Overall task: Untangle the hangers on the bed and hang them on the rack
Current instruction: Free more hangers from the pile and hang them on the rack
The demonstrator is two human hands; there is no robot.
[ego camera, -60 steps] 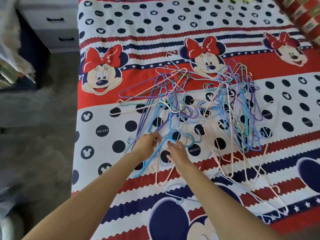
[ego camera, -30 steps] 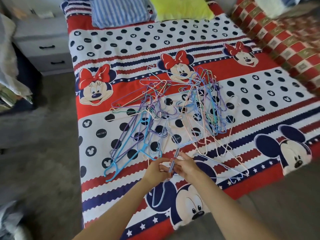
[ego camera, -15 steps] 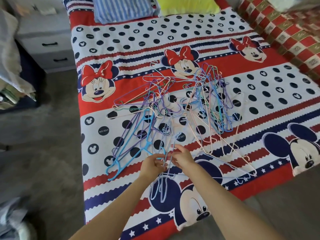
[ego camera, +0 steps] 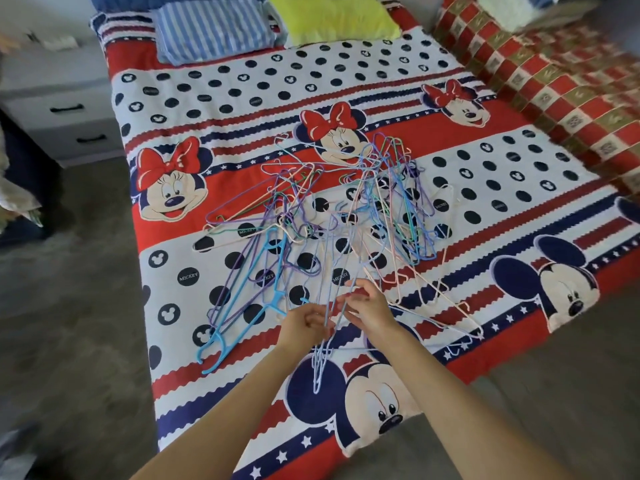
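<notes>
A tangled pile of thin hangers (ego camera: 346, 209) in purple, blue, pink and white lies on the middle of the bed (ego camera: 221, 84). My left hand (ego camera: 304, 323) and my right hand (ego camera: 369, 306) are close together above the pile's near edge. Both pinch pale blue-purple wire hangers (ego camera: 320, 362) that hang down below my hands, while their upper ends run back into the pile. A thicker bright blue hanger (ego camera: 249, 306) lies just left of my left hand. No rack is in view.
A striped pillow (ego camera: 211, 29) and a yellow pillow (ego camera: 332, 19) sit at the bed's head. A grey drawer unit (ego camera: 59, 109) stands left of the bed. A red checked blanket (ego camera: 547, 81) lies at the right. Grey floor surrounds the bed's near corner.
My hands drew a few wire hangers out of the pile toward the bed's near edge and lifted them. The view pulled back, showing more of the bed.
</notes>
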